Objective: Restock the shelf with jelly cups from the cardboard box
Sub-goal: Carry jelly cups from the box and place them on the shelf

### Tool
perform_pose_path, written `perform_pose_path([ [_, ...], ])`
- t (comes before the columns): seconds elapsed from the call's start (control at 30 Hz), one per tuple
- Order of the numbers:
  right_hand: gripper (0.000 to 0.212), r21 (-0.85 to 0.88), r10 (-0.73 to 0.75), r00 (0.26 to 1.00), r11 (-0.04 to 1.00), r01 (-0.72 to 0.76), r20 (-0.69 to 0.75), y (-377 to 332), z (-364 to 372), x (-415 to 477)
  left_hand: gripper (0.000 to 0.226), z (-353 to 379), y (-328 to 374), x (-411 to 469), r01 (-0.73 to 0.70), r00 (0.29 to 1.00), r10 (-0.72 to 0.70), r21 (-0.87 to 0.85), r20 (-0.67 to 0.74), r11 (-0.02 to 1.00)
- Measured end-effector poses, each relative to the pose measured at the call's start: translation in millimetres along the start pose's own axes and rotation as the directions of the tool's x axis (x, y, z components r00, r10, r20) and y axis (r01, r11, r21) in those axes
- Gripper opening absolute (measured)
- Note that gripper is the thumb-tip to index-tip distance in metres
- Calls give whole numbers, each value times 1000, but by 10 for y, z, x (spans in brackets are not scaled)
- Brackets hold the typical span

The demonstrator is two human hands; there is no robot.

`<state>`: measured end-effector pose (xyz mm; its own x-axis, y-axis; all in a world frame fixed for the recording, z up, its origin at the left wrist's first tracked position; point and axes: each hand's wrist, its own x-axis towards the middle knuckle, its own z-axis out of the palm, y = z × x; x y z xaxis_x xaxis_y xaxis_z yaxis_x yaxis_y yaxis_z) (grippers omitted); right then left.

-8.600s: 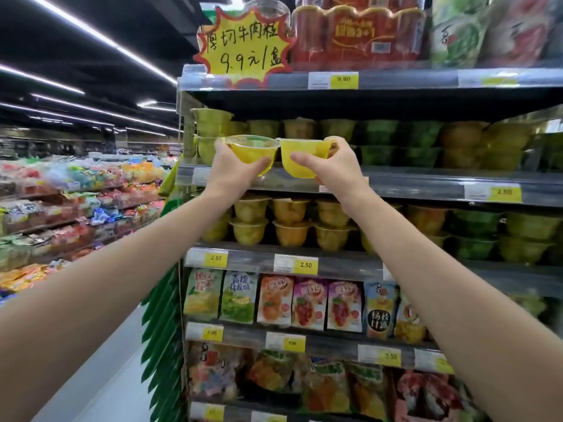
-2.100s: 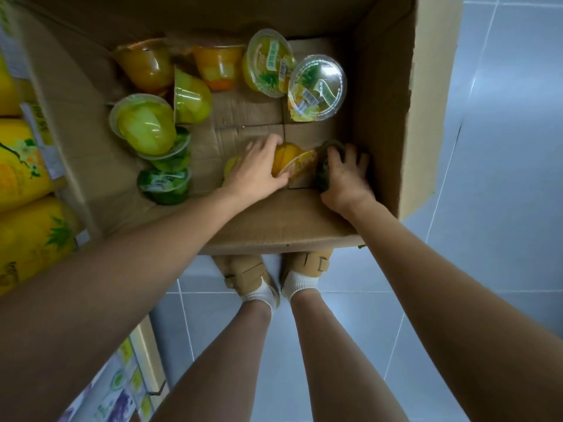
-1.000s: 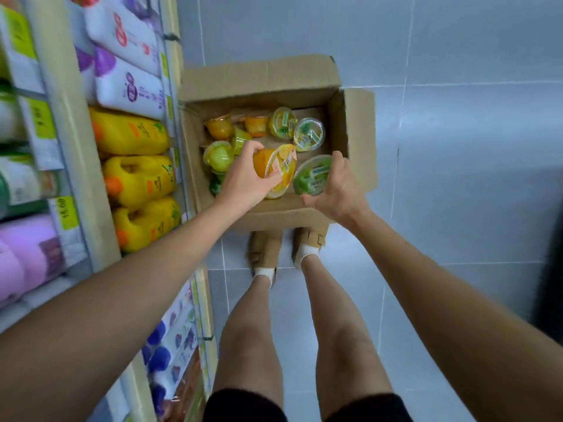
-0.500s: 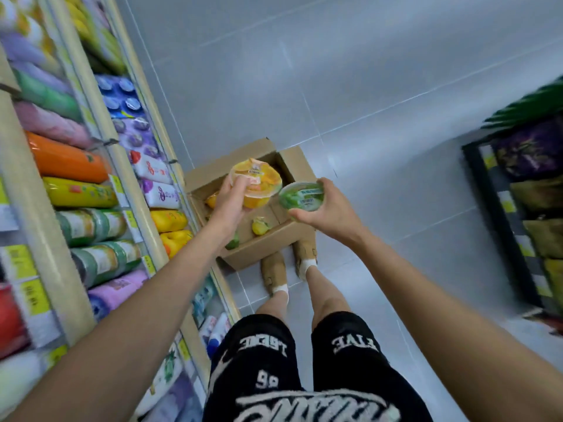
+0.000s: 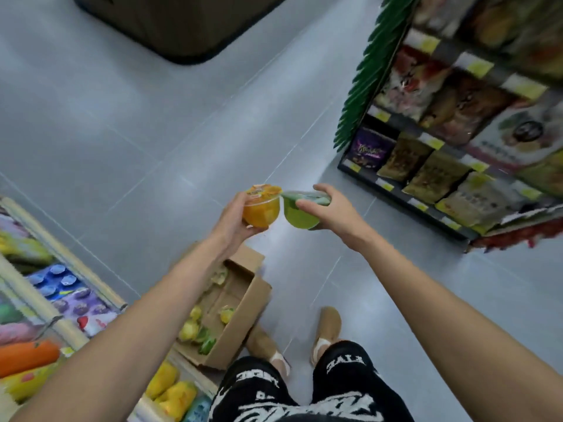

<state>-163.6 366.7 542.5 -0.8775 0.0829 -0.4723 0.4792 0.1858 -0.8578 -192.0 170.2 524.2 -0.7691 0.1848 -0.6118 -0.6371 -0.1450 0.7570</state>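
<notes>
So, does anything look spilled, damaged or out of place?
Nothing spilled or damaged. The jelly cups in the cardboard box lie jumbled, not stacked. The orange jelly cup and green jelly cup being held look intact.

— What's different?
— Both hands rose from the near edge of the cardboard box (image 5: 240, 312): left hand (image 5: 233, 222) lifted the orange jelly cup (image 5: 262, 210), right hand (image 5: 335, 211) the green jelly cup (image 5: 300, 216) (side by side now), well above it.

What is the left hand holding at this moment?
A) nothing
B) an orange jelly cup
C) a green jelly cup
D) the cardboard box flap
B: the left hand grips the orange jelly cup, while the right hand holds the green jelly cup.
</notes>
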Motion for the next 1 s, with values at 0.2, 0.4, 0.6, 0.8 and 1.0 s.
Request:
perform_pose_path([
  [0.2,69,223,-52,990,971,80,-130,-347,-1132,-224,37,1240,592,-20,-62,957,52,27,284,998],
  [0.4,81,136,-172,953,968,211,-251,-663,-2429,-500,48,2526,1012,-147,-151,854,113,35,508,988],
  [0.6,102,54,-271,899,950,307,-343,-1094,-3633,-832,46,3667,1433,-321,-368,683,210,80,700,926],
  [0.8,104,-101,-399,801,912,398,-447,-1524,-4461,-1096,94,4450,1808,-445,-554,574,266,128,775,822],
  [1.0,102,-241,-517,685,853,464,-513,-2028,-5013,-1230,82,5055,2332,-523,-691,555,424,113,716,714],
])
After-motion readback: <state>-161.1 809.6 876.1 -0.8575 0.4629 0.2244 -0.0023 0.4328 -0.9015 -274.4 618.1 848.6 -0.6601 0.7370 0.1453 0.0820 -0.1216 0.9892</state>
